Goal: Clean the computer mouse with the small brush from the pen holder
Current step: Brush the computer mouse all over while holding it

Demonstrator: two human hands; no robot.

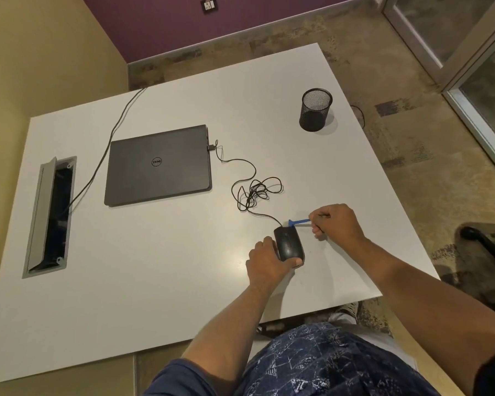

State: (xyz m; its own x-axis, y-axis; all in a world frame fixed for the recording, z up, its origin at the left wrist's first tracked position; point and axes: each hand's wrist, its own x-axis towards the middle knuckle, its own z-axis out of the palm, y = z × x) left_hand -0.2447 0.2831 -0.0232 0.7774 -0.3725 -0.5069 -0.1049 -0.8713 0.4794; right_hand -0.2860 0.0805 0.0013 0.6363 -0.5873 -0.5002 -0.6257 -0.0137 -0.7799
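Observation:
A black wired computer mouse lies on the white table near its front right edge. My left hand grips the mouse from the left and rear, thumb under its back end. My right hand pinches a small blue brush by its handle. The brush head points left and sits just above the front right corner of the mouse. A black mesh pen holder stands at the back right of the table, with nothing seen sticking out of it.
A closed grey laptop lies left of centre, with the mouse's tangled cable plugged into its right side. A power cord runs to an open cable hatch at the left. The table edge is close on the right.

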